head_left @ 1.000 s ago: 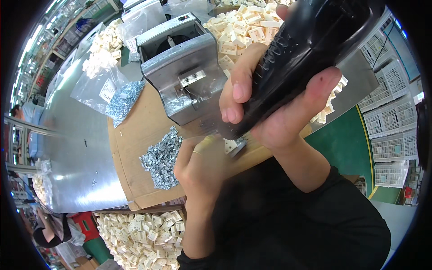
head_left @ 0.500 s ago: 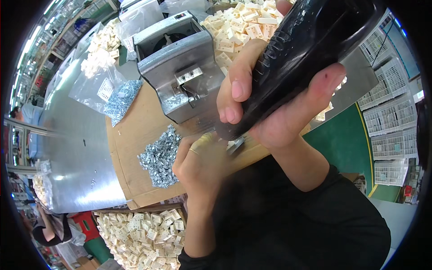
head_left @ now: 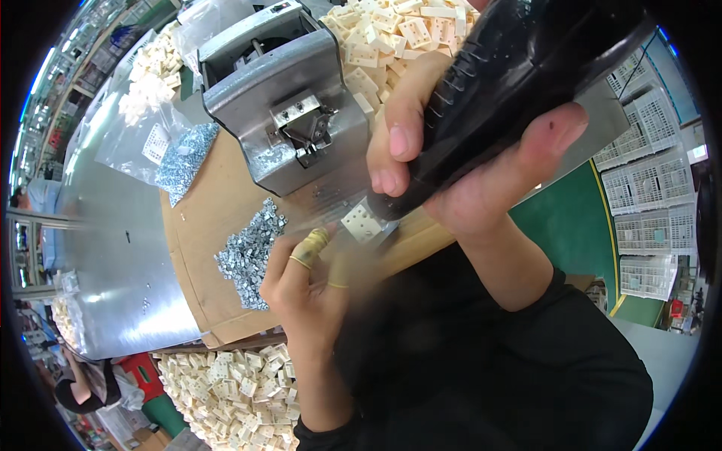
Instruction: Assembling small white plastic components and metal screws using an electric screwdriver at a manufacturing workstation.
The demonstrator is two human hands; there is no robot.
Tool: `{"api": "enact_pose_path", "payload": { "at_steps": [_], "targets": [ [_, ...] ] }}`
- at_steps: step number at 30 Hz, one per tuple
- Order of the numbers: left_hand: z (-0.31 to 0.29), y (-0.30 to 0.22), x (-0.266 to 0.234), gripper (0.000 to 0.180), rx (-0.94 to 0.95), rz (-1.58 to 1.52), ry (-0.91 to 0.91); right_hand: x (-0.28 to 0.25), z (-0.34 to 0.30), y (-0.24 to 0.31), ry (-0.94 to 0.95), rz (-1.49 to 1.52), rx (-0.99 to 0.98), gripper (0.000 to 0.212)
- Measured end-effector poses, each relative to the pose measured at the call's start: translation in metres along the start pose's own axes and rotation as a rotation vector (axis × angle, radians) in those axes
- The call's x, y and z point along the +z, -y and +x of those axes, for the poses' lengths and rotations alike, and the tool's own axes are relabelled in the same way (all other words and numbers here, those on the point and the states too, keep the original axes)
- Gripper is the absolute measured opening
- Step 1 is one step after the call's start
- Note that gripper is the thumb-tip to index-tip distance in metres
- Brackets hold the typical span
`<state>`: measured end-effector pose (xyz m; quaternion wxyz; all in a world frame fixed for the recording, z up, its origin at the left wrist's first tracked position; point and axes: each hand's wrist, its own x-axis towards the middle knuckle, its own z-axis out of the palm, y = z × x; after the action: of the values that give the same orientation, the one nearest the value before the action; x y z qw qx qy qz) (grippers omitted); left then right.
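My right hand (head_left: 481, 180) is wrapped round a black electric screwdriver (head_left: 519, 90), tilted with its nose end down and to the left. A cream plastic block (head_left: 362, 223) with small holes lies right under that nose; the tool's tip is hidden. Just left of the block is my left hand (head_left: 304, 282), yellow finger covers on its fingers. Its index finger and thumb stand apart, slightly blurred, with nothing visible between them. Beside this hand lies a pile of small grey metal pieces (head_left: 252, 255) on a cardboard sheet (head_left: 199, 248).
A grey metal screw feeder (head_left: 289, 113) stands beyond my hands. Cream blocks (head_left: 395, 37) are heaped behind it, and more fill a box (head_left: 233, 395) at lower left. A clear bag of bluish screws (head_left: 186, 161) lies on the metal table (head_left: 113, 263). White crates (head_left: 650, 188) stand at right.
My left hand has moved left and down, away from the screwdriver's nose, and its fingers have parted. The cream block now shows there. The view has shifted slightly; my right hand keeps the screwdriver.
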<state>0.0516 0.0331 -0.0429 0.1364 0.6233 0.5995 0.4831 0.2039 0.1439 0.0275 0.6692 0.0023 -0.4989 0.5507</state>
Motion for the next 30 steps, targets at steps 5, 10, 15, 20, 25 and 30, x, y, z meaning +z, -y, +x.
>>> {"api": "enact_pose_path", "payload": {
  "at_steps": [5,10,15,20,25,30],
  "targets": [
    [0.000,-0.002,0.005,0.031,0.092,0.024,0.107,-0.008,-0.009,-0.002,0.067,0.038,-0.041,0.103],
    [-0.001,-0.009,0.010,0.024,0.068,0.065,0.151,-0.010,-0.029,-0.001,-0.060,-0.249,0.156,0.102],
    [0.000,-0.010,0.015,0.019,0.098,0.069,0.126,-0.010,-0.032,0.000,-0.089,-0.276,0.170,0.103],
    [-0.005,-0.009,0.019,0.016,0.040,-0.029,0.077,-0.009,-0.028,0.002,-0.083,-0.272,0.161,0.104],
    [-0.013,-0.011,0.020,0.014,-0.022,-0.140,0.033,-0.010,-0.023,0.007,-0.038,-0.169,0.098,0.103],
    [-0.021,-0.010,0.023,0.015,-0.004,-0.225,0.007,-0.011,-0.018,0.011,0.035,0.007,0.005,0.103]
  ]
}}
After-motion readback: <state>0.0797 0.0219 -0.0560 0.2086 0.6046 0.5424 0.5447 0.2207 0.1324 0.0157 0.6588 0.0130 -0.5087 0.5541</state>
